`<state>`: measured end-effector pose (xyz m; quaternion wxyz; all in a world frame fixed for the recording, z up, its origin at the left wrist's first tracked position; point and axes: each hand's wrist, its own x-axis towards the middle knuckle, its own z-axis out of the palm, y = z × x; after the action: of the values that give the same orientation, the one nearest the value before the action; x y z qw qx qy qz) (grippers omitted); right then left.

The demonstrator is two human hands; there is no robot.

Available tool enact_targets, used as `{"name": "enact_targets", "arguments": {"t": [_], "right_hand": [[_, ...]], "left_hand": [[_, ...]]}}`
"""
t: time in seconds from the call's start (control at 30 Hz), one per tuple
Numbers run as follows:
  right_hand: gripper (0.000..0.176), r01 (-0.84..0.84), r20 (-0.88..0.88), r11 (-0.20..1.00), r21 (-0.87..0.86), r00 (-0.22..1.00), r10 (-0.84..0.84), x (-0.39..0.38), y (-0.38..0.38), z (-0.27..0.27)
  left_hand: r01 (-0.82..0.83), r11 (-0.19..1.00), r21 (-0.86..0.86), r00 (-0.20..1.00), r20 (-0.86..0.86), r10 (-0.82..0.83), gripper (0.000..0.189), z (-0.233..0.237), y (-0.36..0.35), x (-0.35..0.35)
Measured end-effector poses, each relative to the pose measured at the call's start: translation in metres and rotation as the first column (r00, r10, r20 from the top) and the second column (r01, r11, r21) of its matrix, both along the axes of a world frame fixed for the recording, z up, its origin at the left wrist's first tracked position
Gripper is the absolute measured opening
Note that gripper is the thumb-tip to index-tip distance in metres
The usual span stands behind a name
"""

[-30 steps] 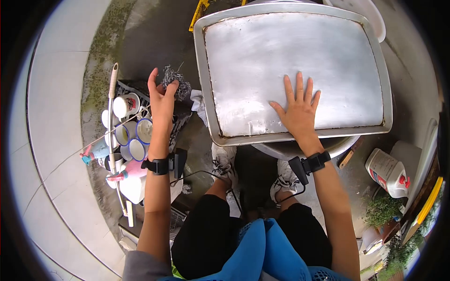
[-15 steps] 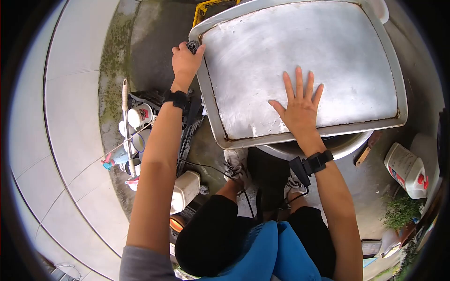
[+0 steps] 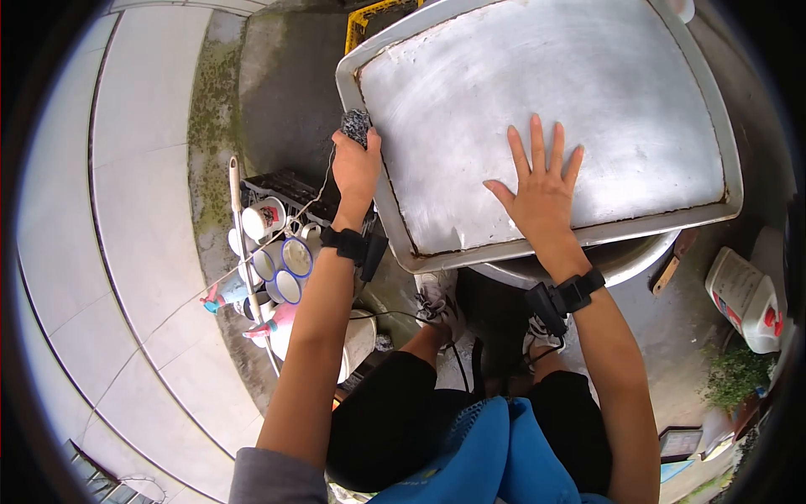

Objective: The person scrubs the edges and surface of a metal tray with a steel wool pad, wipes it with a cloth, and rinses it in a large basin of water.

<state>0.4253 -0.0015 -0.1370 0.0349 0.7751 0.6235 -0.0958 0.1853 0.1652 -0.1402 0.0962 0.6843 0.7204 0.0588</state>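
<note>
Low on the left, blue-rimmed cups [image 3: 273, 252] sit in a dark crate [image 3: 290, 186]. The left hand [image 3: 357, 168] is curled tight around a grey wire scrubber [image 3: 355, 126], held against the left rim of the big metal tray [image 3: 588, 84], which is dull silver with rusty brown edges. The right hand [image 3: 541, 197] lies flat on the tray, fingers spread, holding nothing. Far right stands a white jug [image 3: 743, 298]; its label is too small to read.

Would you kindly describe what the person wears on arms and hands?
Both hands are bare, without gloves. The left hand and right hand each have a black strap, the left wristband and right wristband, carrying a small boxy black device. A thin black cable trails toward the lap. Forearms are uncovered; a grey sleeve shows at the left upper arm.
</note>
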Motion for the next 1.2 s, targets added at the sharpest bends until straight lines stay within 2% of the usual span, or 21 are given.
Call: {"name": "enact_targets", "arguments": {"t": [0.07, 0.27, 0.3, 0.33, 0.4, 0.47, 0.53, 0.6, 0.67, 0.7, 0.77, 0.9, 0.97, 1.1, 1.17, 1.2], "right_hand": [[0.084, -0.004, 0.018, 0.999, -0.052, 1.0, 0.005, -0.001, 0.001, 0.002], [0.083, -0.004, 0.001, 0.999, -0.036, 1.0, 0.004, 0.0, 0.0, 0.001], [0.083, -0.001, 0.003, 0.999, -0.04, 1.0, 0.001, 0.001, -0.001, 0.001], [0.083, -0.001, 0.002, 0.999, -0.046, 1.0, 0.001, 0.001, 0.0, 0.001], [0.083, 0.002, -0.005, 0.999, -0.049, 1.0, -0.003, 0.0, 0.001, 0.003], [0.083, 0.005, 0.003, 0.995, -0.1, 1.0, -0.005, 0.0, 0.002, 0.006], [0.083, 0.008, -0.003, 0.995, -0.104, 1.0, -0.008, 0.0, 0.002, 0.005], [0.082, 0.011, -0.004, 0.994, -0.11, 1.0, -0.012, -0.001, 0.002, 0.005], [0.082, 0.01, 0.004, 0.996, -0.094, 1.0, -0.01, 0.0, 0.002, 0.006], [0.082, 0.012, 0.004, 0.995, -0.095, 1.0, -0.011, -0.001, 0.001, 0.005], [0.082, 0.009, -0.001, 0.997, -0.081, 1.0, -0.009, 0.0, 0.002, 0.005], [0.082, 0.017, -0.008, 0.995, -0.103, 1.0, -0.018, 0.001, 0.004, 0.009], [0.082, 0.02, -0.019, 0.994, -0.107, 1.0, -0.023, 0.001, 0.004, 0.009], [0.082, 0.022, -0.031, 0.995, -0.095, 0.999, -0.025, 0.0, 0.003, 0.007], [0.082, 0.02, -0.017, 0.997, -0.074, 1.0, -0.021, 0.0, 0.002, 0.006], [0.082, 0.018, -0.016, 0.997, -0.074, 1.0, -0.019, 0.0, 0.002, 0.006]], "left_hand": [[0.063, 0.992, 0.106, 0.998, 0.008, -0.065, 0.077, 0.004, 0.007, 0.007], [0.105, 0.993, 0.048, 0.987, -0.128, -0.098, 0.08, -0.005, 0.099, 0.023], [0.122, 0.991, 0.06, 0.989, -0.098, -0.115, 0.077, -0.003, 0.102, 0.023], [0.124, 0.991, 0.057, 0.988, -0.098, -0.118, 0.077, -0.003, 0.099, 0.022], [0.086, 0.996, -0.013, 0.996, 0.039, -0.085, 0.075, 0.005, 0.086, 0.017], [0.073, 0.997, -0.019, 0.997, 0.033, -0.072, 0.072, 0.008, 0.06, 0.011], [0.059, 0.998, 0.004, 0.992, 0.114, -0.06, 0.073, 0.007, 0.034, 0.004], [0.056, 0.997, 0.053, 0.986, 0.157, -0.063, 0.073, 0.006, 0.019, 0.001], [0.175, 0.943, 0.282, 0.971, 0.108, -0.212, 0.065, 0.008, 0.015, 0.004], [0.177, 0.943, 0.281, 0.971, 0.108, -0.214, 0.065, 0.013, 0.017, 0.008], [0.244, 0.97, 0.011, 0.966, -0.094, -0.242, 0.056, 0.026, 0.024, 0.015], [0.347, 0.938, 0.019, 0.924, -0.175, -0.339, 0.05, 0.021, 0.022, 0.008], [0.472, 0.88, 0.05, 0.857, -0.262, -0.444, 0.055, 0.023, 0.006, 0.005], [0.491, 0.865, 0.101, 0.866, -0.16, -0.473, 0.054, 0.024, 0.0, -0.004], [0.33, 0.936, -0.121, 0.926, -0.149, -0.346, 0.05, 0.026, 0.014, 0.002], [0.328, 0.937, -0.121, 0.927, -0.148, -0.344, 0.05, 0.022, 0.029, 0.002]]}}
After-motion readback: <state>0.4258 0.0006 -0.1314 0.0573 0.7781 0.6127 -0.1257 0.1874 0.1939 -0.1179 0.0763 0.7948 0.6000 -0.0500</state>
